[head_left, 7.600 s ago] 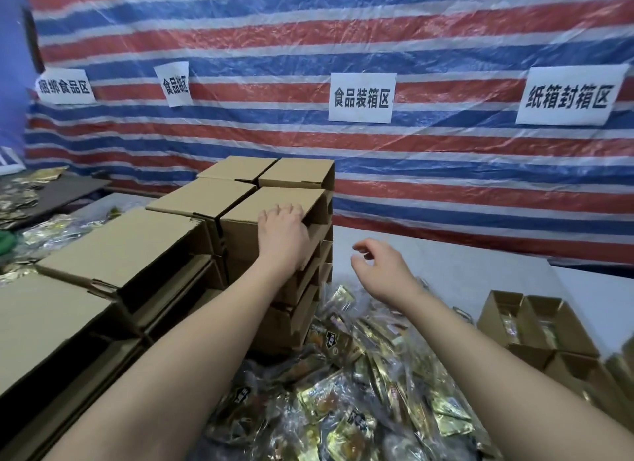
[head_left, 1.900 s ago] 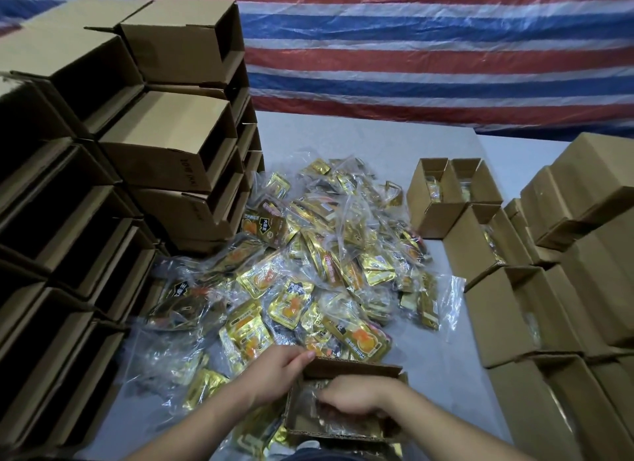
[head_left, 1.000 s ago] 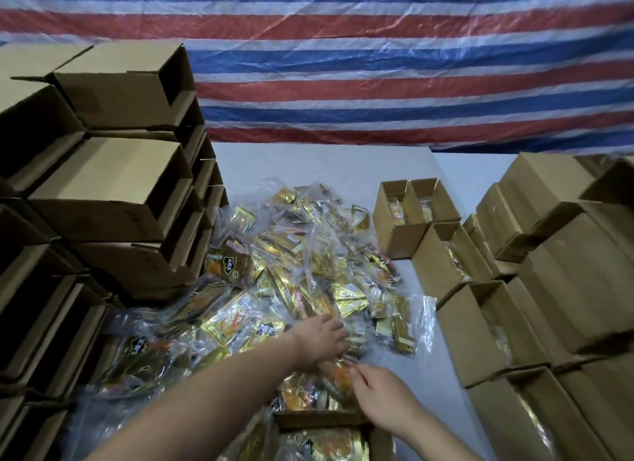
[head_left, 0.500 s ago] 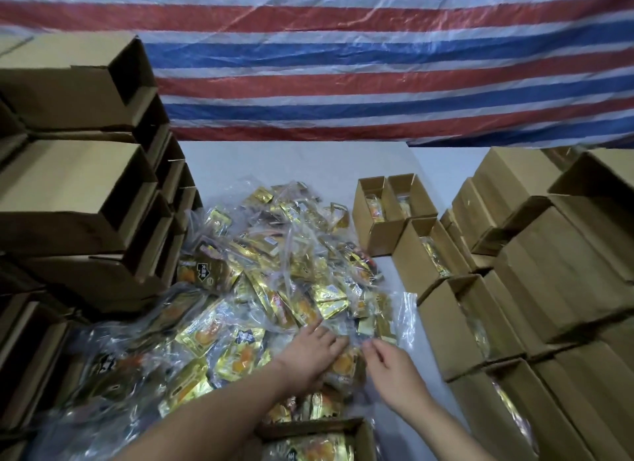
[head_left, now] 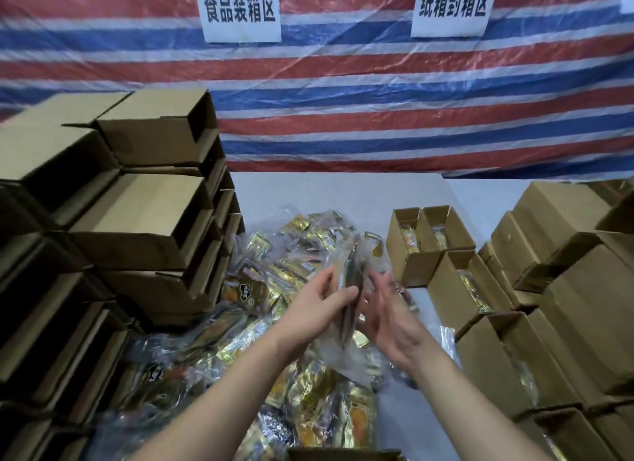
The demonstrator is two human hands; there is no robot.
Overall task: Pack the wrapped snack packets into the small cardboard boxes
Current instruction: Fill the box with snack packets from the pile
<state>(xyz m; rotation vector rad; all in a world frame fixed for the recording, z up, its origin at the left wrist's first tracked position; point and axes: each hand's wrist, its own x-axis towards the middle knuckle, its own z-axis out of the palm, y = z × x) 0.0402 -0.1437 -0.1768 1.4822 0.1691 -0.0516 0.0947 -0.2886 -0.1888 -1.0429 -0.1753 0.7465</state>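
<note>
A heap of gold and clear wrapped snack packets (head_left: 274, 289) covers the middle of the grey table (head_left: 329, 193). Above the heap, my left hand (head_left: 319, 306) and my right hand (head_left: 387, 309) hold a small bundle of packets (head_left: 350, 289) upright between them. The left hand's fingers and thumb pinch the bundle's left side, while the right palm lies against its right side with fingers nearly straight. The rim of a small open cardboard box (head_left: 343, 455) shows at the bottom edge, under my arms.
Empty boxes (head_left: 144, 220) lie stacked on their sides along the left. Open boxes with packets inside (head_left: 425, 241) stand in a row on the right, with more boxes (head_left: 566, 275) piled behind them. A striped tarp with paper signs (head_left: 240, 11) hangs at the back.
Both hands have risen from the heap with a bundle of packets held between them. The camera has tilted up, so the box at the bottom has nearly left the view.
</note>
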